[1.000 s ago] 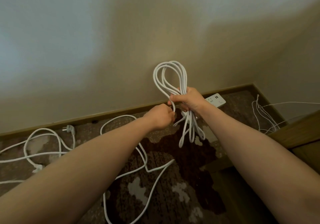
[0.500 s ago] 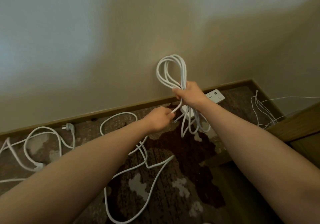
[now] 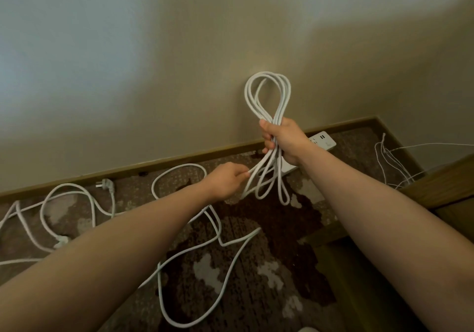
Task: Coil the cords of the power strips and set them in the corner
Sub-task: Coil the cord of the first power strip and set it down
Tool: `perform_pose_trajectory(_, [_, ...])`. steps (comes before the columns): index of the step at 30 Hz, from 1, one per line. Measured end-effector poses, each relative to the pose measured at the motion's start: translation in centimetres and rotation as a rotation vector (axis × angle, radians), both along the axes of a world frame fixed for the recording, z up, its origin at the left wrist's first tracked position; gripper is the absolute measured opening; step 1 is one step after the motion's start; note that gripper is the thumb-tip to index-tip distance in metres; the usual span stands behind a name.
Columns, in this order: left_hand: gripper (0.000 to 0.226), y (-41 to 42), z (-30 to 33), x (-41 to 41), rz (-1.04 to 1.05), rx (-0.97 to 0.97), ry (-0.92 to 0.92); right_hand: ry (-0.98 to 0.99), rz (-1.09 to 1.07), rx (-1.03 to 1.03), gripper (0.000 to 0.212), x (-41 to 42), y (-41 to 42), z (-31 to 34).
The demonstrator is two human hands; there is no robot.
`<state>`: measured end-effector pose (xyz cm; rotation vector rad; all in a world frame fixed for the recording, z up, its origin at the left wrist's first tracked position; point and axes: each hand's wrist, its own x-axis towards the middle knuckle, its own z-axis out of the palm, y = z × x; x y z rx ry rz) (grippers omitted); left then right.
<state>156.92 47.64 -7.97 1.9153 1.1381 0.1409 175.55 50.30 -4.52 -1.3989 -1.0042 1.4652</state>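
At the left edge of the frame a second cord (image 3: pixel 77 203) lies sprawled on the carpet (image 3: pixel 256 293), its plug (image 3: pixel 106 184) near the baseboard (image 3: pixel 179 158). Toward centre, loose cord (image 3: pixel 218 242) trails across the floor up to the left hand (image 3: pixel 225 181), which pinches the strand just below the bundle. Right of it, the right hand (image 3: pixel 282 139) clenches the coil (image 3: pixel 268 106), whose long axis stands upright. The power strip (image 3: pixel 324 140) lies behind that wrist, toward the corner at right. The slack lies lower left, nearer the left hand.

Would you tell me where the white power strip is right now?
In the head view, the power strip lies on the carpet against the baseboard, right of centre, partly hidden behind the right hand.
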Motion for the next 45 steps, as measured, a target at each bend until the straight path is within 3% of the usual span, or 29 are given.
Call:
perform_pose_trajectory(3, [0.026,-0.2,-0.1,-0.6,-0.008,-0.089,-0.020,-0.021,-0.084,0.028,0.013,0.1,0.0,0.0])
perform_pose_trajectory(9, [0.028,0.0,0.0,-2.7,-0.006,-0.148,0.002,-0.345,-0.165,0.112,0.017,1.2,0.2,0.2])
perform_pose_trajectory(17, [0.024,2.9,0.2,-10.4,0.087,-0.168,0.040,-0.469,-0.226,0.131,0.020,2.0,0.3,0.1])
perform_pose_trajectory(20, [0.022,3.5,-0.1,-13.5,0.118,-0.101,0.155,-0.606,-0.239,0.163,0.022,2.3,0.4,0.3])
perform_pose_trajectory(25, [0.025,3.1,-0.2,-12.9,-0.029,0.069,0.318,-0.650,-0.149,0.189,0.022,1.8,0.2,-0.2])
perform_pose_trajectory(31, [0.022,3.1,0.2,-10.8,-0.168,0.086,0.393,-0.789,-0.164,0.206,0.016,2.5,0.6,-0.8])
perform_pose_trajectory(35, [0.023,3.9,0.5,-13.9,-0.074,0.065,0.353,-0.984,-0.262,0.224,0.014,3.6,1.0,-0.8])
perform_pose_trajectory(40, [0.017,4.5,1.7,-17.9,0.078,0.114,0.305,-0.972,-0.281,0.233,0.013,3.7,0.9,-0.7])
perform_pose_trajectory(45, [0.023,3.3,3.4,-11.4,-0.190,0.252,0.302,-0.772,-0.026,0.152,0.015,1.8,0.7,-0.1])
